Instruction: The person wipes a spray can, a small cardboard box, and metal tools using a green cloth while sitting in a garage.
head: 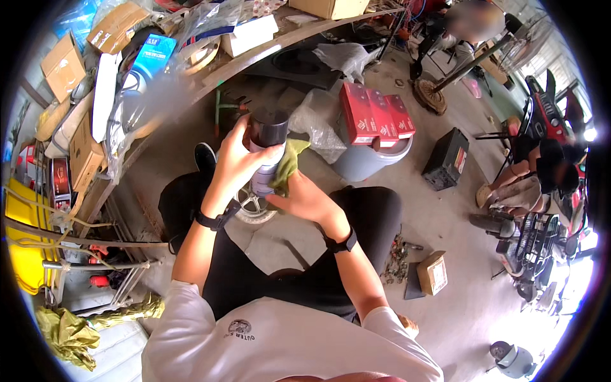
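Observation:
My left hand (243,153) is closed around the upper part of a spray can (263,179) with a black cap (269,127), held upright above the gap between my knees. At the can's right side, my right hand (308,198) holds a yellow-green cloth (290,164) against it. The fingers of that hand are partly hidden behind the cloth. Below the can, a small spoked wheel (255,207) shows near the floor.
A cluttered workbench (229,67) curves along the left. Red boxes (372,114) sit on a grey bucket (365,162) ahead right. Farther right are a black battery (446,159), an open cardboard box (432,274), a seated person (520,186) and parked scooters (534,238). Another person (465,28) is beyond.

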Available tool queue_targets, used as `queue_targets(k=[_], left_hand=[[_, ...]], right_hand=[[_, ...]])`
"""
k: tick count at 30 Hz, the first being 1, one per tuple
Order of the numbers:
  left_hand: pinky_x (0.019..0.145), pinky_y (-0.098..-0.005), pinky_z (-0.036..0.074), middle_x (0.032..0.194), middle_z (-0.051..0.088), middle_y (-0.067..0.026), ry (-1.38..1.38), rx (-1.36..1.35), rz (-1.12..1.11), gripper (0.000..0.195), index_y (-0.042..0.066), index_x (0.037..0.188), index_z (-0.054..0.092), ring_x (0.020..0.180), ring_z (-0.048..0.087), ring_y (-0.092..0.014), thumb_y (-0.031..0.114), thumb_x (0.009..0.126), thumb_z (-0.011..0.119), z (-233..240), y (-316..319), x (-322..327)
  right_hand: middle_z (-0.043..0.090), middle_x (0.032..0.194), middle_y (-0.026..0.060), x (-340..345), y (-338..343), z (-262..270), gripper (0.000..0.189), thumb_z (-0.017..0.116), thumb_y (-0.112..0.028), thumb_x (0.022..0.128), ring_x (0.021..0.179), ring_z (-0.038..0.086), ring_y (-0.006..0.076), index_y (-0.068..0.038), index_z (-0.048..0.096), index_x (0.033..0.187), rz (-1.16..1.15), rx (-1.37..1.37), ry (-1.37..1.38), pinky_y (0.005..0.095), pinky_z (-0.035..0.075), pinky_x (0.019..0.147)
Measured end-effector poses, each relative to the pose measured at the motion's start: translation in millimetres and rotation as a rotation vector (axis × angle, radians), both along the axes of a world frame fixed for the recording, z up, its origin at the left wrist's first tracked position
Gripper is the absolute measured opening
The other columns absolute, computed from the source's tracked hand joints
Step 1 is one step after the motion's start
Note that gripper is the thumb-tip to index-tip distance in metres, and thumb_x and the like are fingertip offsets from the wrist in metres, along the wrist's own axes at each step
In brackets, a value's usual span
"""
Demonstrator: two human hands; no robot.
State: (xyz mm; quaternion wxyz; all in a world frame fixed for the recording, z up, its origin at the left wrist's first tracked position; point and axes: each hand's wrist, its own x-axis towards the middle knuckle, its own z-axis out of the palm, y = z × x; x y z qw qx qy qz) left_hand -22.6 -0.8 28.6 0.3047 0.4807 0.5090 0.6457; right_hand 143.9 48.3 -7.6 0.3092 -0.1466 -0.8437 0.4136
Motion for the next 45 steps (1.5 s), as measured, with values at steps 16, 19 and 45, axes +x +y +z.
queue_targets(k=[16,19,45], left_hand=[[0.086,-0.0288,0.050,0.109,0.063,-0.0090,-0.208,-0.084,-0.045,0.054,-0.002,0.123,0.049,0.099,0.061,-0.016,0.005,0.077,0.077,3,-19,-21],[0.085,-0.0281,0.049,0.108,0.063,-0.0081,-0.349,-0.135,-0.130,0.054,-0.001,0.125,0.049,0.100,0.061,-0.015,0.009,0.079,0.076,4,-20,-10],[0.088,-0.0286,0.046,0.112,0.060,-0.0106,-0.308,-0.226,-0.044,0.054,-0.001,0.133,0.039,0.100,0.058,-0.015,0.026,0.093,0.063,-9,-15,-11]], right_hand=[[0.065,0.095,0.0232,-12,2,0,0.040,0.068,-0.019,0.082,0.091,0.065,0.0346,0.006,0.054,0.109,-0.030,-0.247,-0.201,0.0394,0.050,0.079],[0.061,0.115,0.0138,-12,0,-10,0.059,0.064,-0.025,0.089,0.105,0.059,0.0201,0.004,0.041,0.134,0.035,-0.530,0.140,0.0354,0.046,0.094],[0.064,0.101,0.0121,-19,-8,-16,0.051,0.034,-0.044,0.102,0.084,0.066,0.0196,0.001,0.049,0.122,0.162,-1.358,0.293,0.0307,0.055,0.073]])
